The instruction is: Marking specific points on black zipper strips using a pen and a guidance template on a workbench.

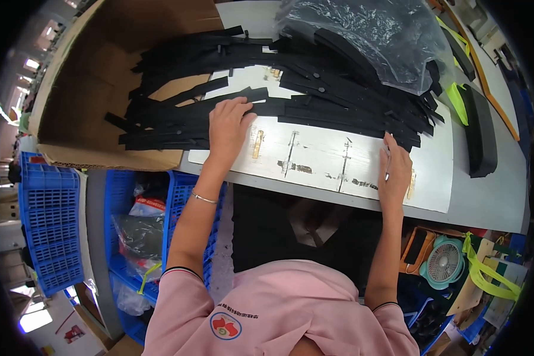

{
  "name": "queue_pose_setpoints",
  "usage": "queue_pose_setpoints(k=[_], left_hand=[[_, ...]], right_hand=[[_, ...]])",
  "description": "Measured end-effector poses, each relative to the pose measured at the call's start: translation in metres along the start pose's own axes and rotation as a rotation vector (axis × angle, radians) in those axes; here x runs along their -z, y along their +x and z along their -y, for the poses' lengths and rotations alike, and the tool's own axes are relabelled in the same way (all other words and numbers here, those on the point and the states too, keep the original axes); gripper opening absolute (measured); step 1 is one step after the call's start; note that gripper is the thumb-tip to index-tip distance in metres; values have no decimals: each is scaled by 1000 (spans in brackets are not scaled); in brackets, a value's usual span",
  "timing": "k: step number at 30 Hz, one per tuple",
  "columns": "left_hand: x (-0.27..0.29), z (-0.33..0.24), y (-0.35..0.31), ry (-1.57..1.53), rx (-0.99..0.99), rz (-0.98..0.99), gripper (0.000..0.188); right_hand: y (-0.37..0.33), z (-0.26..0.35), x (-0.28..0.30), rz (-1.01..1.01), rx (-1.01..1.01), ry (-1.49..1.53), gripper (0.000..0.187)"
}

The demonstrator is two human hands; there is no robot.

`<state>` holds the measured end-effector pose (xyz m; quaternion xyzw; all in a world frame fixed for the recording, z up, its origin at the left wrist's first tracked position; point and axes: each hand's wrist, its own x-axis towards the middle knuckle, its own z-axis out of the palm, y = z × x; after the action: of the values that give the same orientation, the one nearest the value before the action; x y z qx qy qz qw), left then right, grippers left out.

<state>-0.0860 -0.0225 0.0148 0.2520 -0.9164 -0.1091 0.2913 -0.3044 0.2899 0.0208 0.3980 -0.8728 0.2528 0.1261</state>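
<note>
Many long, flat black fabric strips lie in loose layers across a white board and into an open cardboard box. My left hand rests over the strips left of the middle, its fingers and thumb closed at the end of one strip. My right hand is at the right part of the board, closed around a slender silver tool, whose exact kind I cannot make out. Its index fingertip reaches the lower edge of the strips near their right ends.
The cardboard box stands at the left. Clear plastic sheeting covers the strips' far side. Black padded pieces with yellow-green straps lie at the right. Blue crates stand lower left; a small teal fan sits below the table's right side.
</note>
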Motion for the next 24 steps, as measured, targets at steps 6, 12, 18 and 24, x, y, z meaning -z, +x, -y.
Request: queue_pose_setpoints(k=[6, 12, 18, 24], left_hand=[[1, -2, 11, 39, -41, -76, 12], [-2, -83, 1, -340, -128, 107, 13], [-47, -162, -13, -435, -233, 264, 12], [-60, -198, -21, -478, -262, 100, 28]], right_hand=[[0, -1, -1, -78, -2, 97, 36], [-7, -1, 3, -303, -8, 193, 29], [-58, 31, 6, -296, 124, 205, 48], [-88, 9, 12, -108, 68, -5, 53]])
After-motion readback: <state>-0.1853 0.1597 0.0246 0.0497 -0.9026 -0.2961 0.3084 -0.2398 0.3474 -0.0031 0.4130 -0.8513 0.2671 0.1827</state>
